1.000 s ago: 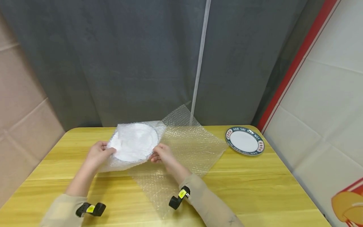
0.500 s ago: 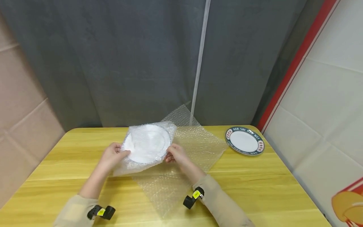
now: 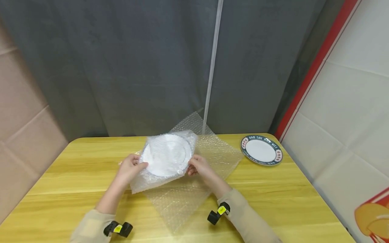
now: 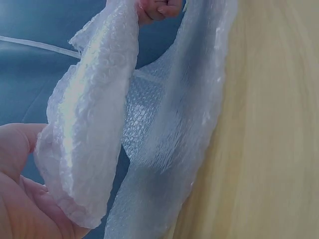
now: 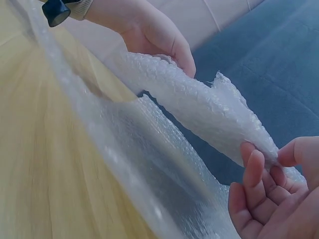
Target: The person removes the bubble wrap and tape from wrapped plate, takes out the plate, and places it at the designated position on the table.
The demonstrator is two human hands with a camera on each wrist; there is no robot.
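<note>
A white plate wrapped in bubble wrap (image 3: 168, 153) is held up off the table, tilted toward me. On its left edge, my left hand (image 3: 129, 171) grips with the thumb on top and the fingers underneath. My right hand (image 3: 203, 167) pinches the wrap at the lower right edge. Seen edge-on in the left wrist view, the wrapped bundle (image 4: 94, 114) is puffy, with crumpled wrap at its rim. In the right wrist view, the right thumb and fingers (image 5: 256, 172) pinch its corner. Beneath and behind it, a loose sheet of bubble wrap (image 3: 220, 153) lies flat.
A plate with a dark green lettered rim (image 3: 261, 151) lies at the back right of the wooden table (image 3: 273, 199). The sheet's far corner rises against the grey curtain (image 3: 136, 67) behind the table. White panels (image 3: 355, 118) stand on the right.
Both hands have carried the wrapped plate to the right, farther over the loose bubble wrap sheet. Their grip looks the same. The sheet and the other plate stay in place.
</note>
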